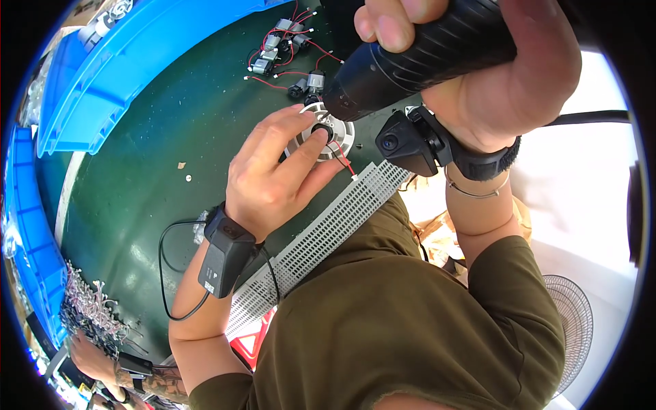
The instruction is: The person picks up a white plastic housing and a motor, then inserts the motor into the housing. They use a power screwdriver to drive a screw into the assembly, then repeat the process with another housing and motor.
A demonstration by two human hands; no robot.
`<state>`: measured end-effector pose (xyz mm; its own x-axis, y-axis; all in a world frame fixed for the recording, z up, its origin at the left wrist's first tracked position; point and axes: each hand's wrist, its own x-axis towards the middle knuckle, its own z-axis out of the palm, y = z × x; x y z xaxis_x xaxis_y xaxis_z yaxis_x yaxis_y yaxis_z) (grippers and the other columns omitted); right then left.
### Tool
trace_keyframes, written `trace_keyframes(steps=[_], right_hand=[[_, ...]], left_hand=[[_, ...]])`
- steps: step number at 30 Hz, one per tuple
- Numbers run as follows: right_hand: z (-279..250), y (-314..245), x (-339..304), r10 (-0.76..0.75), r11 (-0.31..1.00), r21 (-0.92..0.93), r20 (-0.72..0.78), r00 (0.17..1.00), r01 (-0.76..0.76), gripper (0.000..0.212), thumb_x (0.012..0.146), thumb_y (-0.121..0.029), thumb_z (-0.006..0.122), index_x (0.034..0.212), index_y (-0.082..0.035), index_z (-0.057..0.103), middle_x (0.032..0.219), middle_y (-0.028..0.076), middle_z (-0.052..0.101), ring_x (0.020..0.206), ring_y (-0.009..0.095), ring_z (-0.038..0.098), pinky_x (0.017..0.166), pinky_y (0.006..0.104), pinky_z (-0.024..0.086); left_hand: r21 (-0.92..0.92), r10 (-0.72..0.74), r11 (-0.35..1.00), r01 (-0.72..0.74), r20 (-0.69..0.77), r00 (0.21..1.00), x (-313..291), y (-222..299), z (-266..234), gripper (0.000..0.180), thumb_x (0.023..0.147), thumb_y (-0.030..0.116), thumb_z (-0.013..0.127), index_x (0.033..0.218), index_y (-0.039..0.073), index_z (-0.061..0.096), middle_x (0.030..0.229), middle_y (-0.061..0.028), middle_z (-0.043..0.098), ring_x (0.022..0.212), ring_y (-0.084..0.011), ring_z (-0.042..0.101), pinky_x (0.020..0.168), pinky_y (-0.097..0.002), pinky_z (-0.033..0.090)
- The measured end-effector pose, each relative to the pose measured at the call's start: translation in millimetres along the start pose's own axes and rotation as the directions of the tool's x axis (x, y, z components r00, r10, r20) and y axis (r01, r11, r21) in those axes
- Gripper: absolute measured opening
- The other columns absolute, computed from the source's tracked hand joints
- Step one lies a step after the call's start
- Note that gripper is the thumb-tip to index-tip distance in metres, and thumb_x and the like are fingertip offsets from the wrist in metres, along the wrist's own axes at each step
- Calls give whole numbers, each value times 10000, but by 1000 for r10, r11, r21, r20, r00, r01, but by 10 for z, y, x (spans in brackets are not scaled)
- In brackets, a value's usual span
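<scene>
My left hand [270, 171] steadies a white round plastic housing [348, 132] on the green work surface, its fingers pressed on the rim and on a dark round part at the centre. A short red and black wire with a small white connector [354, 177] trails from the housing. My right hand [502, 89] is wrapped round a thick black power screwdriver [417, 65], tilted down and to the left. Its tip meets the upper part of the housing beside my left fingertips; whether it sits on a screw I cannot make out.
Small motors with red and black wires [272, 44] lie just beyond the housing. Blue bins [113, 85] line the far left. A grey perforated strip [328, 229] runs along the near edge. At lower left, another person's hand [89, 359] is by a pile of wires [96, 307].
</scene>
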<state>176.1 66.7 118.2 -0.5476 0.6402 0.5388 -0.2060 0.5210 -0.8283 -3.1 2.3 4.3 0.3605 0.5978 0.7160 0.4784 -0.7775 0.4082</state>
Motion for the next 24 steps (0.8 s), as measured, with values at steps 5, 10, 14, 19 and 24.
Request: trace_keyframes(steps=[5, 10, 14, 19, 24], right_hand=[[25, -86, -38, 120, 992, -39, -36, 992, -121, 395, 936, -252, 500, 1135, 82, 428, 763, 119, 571, 669, 163, 570, 637, 275, 476], [155, -14, 41, 282, 658, 738, -53, 958, -153, 429, 926, -323, 506, 1092, 71, 472, 735, 110, 567, 706, 165, 585, 639, 291, 485], [229, 29, 76, 234, 659, 742, -46, 971, -124, 371, 884, -220, 584, 1076, 82, 485, 778, 139, 574, 691, 175, 594, 620, 294, 493], [278, 28, 29, 212, 919, 372, -184, 960, -132, 360, 864, -153, 601, 1099, 86, 468, 804, 146, 580, 683, 176, 598, 613, 290, 496], [314, -31, 0, 54, 995, -63, -305, 951, -77, 369, 843, -86, 618, 1121, 90, 451, 830, 153, 585, 674, 176, 601, 607, 285, 500]], left_hand=[[-11, -22, 1000, 22, 4, 1000, -23, 7, 11, 319, 591, 125, 801, 845, -3, 656, 953, -113, 586, 900, -304, 614, 693, -352, 544], [-22, -44, 999, 44, 19, 999, -5, 28, 11, 316, 576, 86, 788, 839, -16, 645, 961, -123, 572, 909, -311, 601, 668, -350, 531], [-78, -94, 992, 97, 43, 995, -12, 18, 15, 309, 574, 61, 772, 838, -22, 635, 964, -134, 561, 903, -314, 587, 661, -359, 517], [-104, -98, 989, 102, 39, 994, 6, 14, 19, 304, 586, 58, 767, 844, -25, 629, 970, -141, 558, 890, -314, 584, 670, -365, 511], [-175, -99, 979, 104, 39, 994, -28, 3, 11, 356, 569, 91, 811, 857, -15, 632, 996, -138, 555, 893, -304, 584, 682, -356, 512]])
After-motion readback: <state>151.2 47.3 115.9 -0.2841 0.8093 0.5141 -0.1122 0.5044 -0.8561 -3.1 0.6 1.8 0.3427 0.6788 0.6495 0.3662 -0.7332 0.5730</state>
